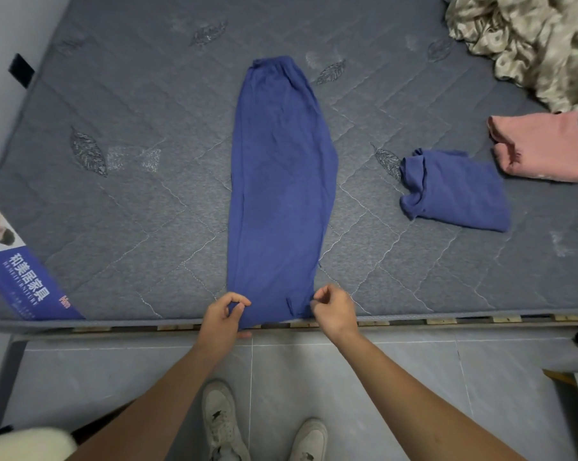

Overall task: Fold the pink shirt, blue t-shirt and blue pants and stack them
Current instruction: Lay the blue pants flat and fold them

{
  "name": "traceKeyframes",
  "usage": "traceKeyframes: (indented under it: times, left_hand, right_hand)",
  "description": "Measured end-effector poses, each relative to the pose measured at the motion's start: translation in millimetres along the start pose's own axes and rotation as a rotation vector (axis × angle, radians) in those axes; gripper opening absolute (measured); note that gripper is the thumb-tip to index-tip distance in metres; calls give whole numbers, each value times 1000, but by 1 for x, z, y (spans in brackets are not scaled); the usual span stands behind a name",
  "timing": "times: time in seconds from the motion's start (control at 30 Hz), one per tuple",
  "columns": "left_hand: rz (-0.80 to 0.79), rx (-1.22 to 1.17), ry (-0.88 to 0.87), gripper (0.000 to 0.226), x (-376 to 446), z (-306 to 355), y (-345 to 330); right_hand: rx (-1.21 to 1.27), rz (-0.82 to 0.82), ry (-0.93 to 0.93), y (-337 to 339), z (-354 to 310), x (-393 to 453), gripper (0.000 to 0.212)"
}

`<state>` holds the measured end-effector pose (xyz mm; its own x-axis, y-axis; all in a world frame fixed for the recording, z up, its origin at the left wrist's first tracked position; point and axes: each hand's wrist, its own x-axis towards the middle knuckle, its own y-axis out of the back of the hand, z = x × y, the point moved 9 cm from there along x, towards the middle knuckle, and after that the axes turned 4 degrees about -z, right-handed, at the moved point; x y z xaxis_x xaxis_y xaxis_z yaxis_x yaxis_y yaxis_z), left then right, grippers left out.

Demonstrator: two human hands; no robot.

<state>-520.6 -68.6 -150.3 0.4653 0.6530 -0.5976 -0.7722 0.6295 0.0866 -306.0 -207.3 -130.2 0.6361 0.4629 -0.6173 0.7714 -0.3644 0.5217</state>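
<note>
The blue pants (281, 181) lie lengthwise on the grey mattress (131, 201), folded leg over leg, their long axis running straight away from the person: waistband at the far end, cuffs at the near edge. The left hand (226, 314) pinches the near left corner of the cuffs, and the right hand (332, 309), fingers curled, pinches the near right corner. To the right, well apart from the pants, lie the folded blue t-shirt (457, 191) and, beyond it, the folded pink shirt (543, 148), with a crumpled patterned blanket (527, 41) in the far right corner.
</note>
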Motion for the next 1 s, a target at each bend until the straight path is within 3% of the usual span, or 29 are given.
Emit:
traceKeyframes:
  times: [0.03, 0.17, 0.27, 0.37, 0.57, 0.77, 0.83, 0.93, 1.0]
  left_hand:
    - [13, 9, 8, 21, 4, -3, 0]
    - [42, 58, -13, 23, 16, -17, 0]
    - [42, 101, -50, 21, 17, -28, 1]
    - [49, 121, -61, 20, 16, -33, 3]
    - [64, 89, -47, 24, 18, -36, 8]
    - [37, 32, -4, 26, 20, -35, 6]
    - [19, 35, 9, 25, 20, -31, 7]
    - [9, 59, 40, 21, 14, -23, 9]
    - [-17, 64, 52, 25, 3, -14, 7]
  right_hand:
    - [-69, 17, 31, -2, -8, 1, 17]
    - [-218, 71, -18, -28, -22, 6, 71]
    - [-378, 155, -38, -42, -26, 13, 85]
    - [-415, 186, -4, -43, -22, 16, 69]
    - [-142, 143, 29, -17, -9, 16, 38]
    - [51, 16, -165, -24, 6, 31, 51]
    - [105, -9, -155, -26, 10, 33, 42]
    - [430, -59, -148, -23, 20, 25, 30]
    - [515, -110, -213, -17, 27, 10, 18]
